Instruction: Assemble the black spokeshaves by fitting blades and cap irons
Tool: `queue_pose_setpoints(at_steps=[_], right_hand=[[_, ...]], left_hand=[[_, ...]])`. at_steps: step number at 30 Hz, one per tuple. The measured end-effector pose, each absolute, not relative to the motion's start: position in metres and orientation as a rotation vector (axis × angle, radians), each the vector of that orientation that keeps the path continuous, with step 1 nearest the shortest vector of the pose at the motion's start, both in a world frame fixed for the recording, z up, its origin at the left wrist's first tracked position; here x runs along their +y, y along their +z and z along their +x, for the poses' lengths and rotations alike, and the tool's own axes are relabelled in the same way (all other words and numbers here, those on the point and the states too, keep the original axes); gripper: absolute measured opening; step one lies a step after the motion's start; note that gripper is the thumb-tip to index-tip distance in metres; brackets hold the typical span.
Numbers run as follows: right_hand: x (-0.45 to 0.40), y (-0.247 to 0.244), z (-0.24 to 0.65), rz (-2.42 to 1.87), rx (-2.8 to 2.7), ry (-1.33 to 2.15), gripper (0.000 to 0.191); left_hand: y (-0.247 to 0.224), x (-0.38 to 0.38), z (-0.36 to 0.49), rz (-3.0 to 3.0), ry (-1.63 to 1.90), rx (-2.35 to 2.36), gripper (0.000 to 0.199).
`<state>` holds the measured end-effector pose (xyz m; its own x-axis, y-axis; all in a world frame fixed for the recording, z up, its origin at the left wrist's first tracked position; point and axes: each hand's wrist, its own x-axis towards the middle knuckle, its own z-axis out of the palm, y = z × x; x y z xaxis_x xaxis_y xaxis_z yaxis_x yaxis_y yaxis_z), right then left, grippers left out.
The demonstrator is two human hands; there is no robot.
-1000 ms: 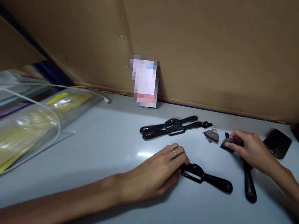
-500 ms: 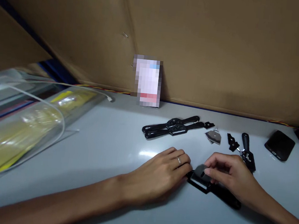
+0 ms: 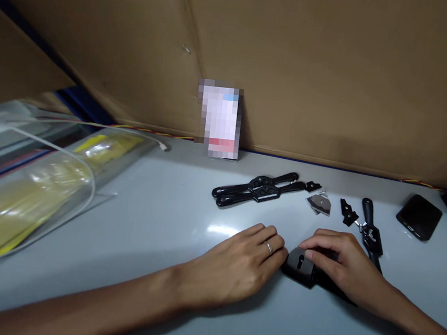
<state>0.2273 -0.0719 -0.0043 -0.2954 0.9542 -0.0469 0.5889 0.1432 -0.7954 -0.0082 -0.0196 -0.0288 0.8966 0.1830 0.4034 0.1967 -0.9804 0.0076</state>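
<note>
A black spokeshave body (image 3: 302,280) lies on the grey table between my two hands. My left hand (image 3: 237,266), with a ring on one finger, is closed round its left end; that handle is hidden under the fingers. The thumb and fingers of my right hand (image 3: 350,264) pinch a grey slotted blade (image 3: 296,257), which now lies over the middle of the body. The right handle passes beneath my right hand. Just beyond is another spokeshave (image 3: 374,244) with bright screws on it, beside a small black cap plate (image 3: 348,213).
Farther back lie two black spokeshaves (image 3: 267,194), a stack of loose blades (image 3: 320,204) and another black plate (image 3: 312,186). A black phone-like object (image 3: 418,217) lies at right. Yellow material in clear plastic (image 3: 59,188) and a white cable (image 3: 94,181) occupy the left. Cardboard (image 3: 316,66) rises behind.
My right hand has lowered the blade from a tilt until it lies flatter over the spokeshave's body, covering its bright slot. My left hand stays nearly in place.
</note>
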Motion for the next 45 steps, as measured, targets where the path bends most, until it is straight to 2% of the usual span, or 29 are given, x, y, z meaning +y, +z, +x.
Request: queue_pose_setpoints(at_steps=[29,32,38,41,45], right_hand=[[-0.076,0.002,0.225,-1.48,-2.048,0.93,0.021],[-0.073,0.008,0.233,-1.488,-2.02,0.733,0.02],[-0.05,0.02,0.288,-1.731,-1.941,-0.089,0.023],[-0.038,0.013,0.311,-1.975,-1.987,-0.33,0.025],[-0.031,-0.001,0.313,-2.181,-2.12,-0.48,0.04]], left_hand=[[-0.029,-0.018,-0.009,-3.114,-0.655,-0.354,0.025],[-0.028,-0.019,-0.009,-3.132,-0.658,-0.377,0.022],[-0.026,-0.02,-0.008,-3.174,-0.621,-0.404,0.021],[-0.026,-0.02,-0.008,-3.178,-0.621,-0.397,0.023],[-0.026,-0.02,-0.008,-3.181,-0.639,-0.397,0.022]])
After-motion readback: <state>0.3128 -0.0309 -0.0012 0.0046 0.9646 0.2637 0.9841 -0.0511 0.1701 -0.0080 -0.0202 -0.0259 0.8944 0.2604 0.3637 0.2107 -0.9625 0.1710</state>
